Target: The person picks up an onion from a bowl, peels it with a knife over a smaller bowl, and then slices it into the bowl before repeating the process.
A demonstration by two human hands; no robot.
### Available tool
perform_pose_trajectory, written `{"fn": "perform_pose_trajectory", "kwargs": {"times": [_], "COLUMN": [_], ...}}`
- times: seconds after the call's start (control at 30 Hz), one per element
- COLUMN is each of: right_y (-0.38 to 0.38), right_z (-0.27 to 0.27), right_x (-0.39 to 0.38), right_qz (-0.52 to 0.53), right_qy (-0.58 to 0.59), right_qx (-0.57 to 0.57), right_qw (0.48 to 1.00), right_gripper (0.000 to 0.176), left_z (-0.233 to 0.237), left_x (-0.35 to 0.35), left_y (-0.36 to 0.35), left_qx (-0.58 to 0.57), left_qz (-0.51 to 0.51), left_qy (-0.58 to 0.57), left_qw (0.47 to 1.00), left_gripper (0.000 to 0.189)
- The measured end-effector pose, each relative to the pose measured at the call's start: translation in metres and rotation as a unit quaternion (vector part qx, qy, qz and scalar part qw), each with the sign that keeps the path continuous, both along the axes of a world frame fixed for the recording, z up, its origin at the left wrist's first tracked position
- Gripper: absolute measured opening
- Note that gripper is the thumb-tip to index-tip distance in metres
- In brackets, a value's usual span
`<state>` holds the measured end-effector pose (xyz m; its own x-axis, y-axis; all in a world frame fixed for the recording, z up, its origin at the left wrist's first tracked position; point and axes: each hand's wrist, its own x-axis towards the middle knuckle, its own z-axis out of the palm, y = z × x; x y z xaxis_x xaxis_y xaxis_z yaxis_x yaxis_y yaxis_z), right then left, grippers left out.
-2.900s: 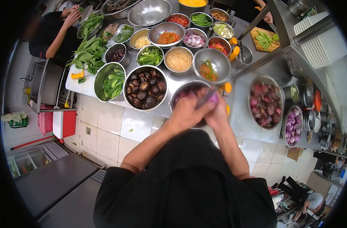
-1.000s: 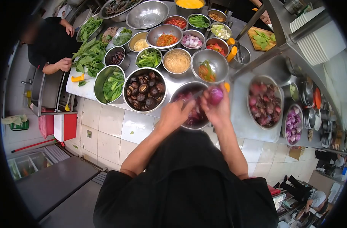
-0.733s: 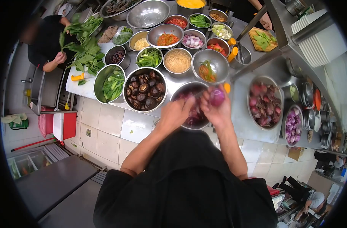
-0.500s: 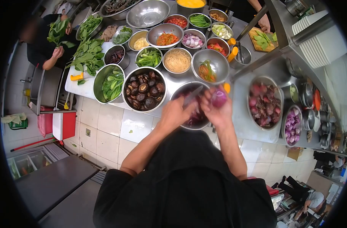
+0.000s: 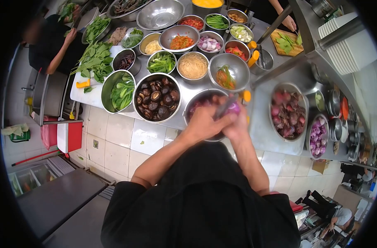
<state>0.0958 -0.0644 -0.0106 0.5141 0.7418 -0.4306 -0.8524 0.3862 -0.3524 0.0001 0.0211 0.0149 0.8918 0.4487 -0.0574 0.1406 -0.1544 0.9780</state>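
My left hand grips a knife, its blurred blade slanting up to the right across the onion. A shiny purple red onion is held in my right hand, with the thumb of my left hand close against it. Both hands are over a steel bowl with dark purplish contents, mostly hidden by my hands. Off to the right stand an oval tub of unpeeled red onions and a bowl of smooth, peeled onions.
Beside my bowl are a pot of dark mushrooms, a pot of green vegetables and a bowl of noodles. A metal shelf post crosses the counter. Co-workers handle greens at left and at a cutting board.
The knife and left hand have moved right, so the blade now crosses the onion. My right hand has shifted slightly down. The co-worker at left has lowered a hand from the leaves.
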Motion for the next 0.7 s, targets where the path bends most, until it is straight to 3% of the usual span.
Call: {"fn": "perform_pose_trajectory", "kwargs": {"times": [0.37, 0.47, 0.7], "right_y": [0.003, 0.002, 0.009], "right_z": [-0.009, -0.004, 0.018], "right_x": [0.000, -0.001, -0.004], "right_qz": [-0.005, -0.009, -0.047], "right_qy": [-0.067, -0.079, -0.024], "right_qx": [-0.039, -0.063, -0.176], "right_qw": [0.997, 0.995, 0.983], "right_gripper": [0.031, 0.036, 0.052], "left_z": [-0.004, -0.002, -0.020], "left_x": [-0.001, -0.002, 0.004], "left_y": [0.002, 0.003, -0.007], "left_qx": [-0.028, -0.039, -0.039], "left_qz": [-0.002, -0.004, 0.062], "left_qy": [-0.020, 0.010, -0.086], "left_qw": [0.999, 0.999, 0.994], "left_gripper": [0.066, 0.065, 0.058]}}
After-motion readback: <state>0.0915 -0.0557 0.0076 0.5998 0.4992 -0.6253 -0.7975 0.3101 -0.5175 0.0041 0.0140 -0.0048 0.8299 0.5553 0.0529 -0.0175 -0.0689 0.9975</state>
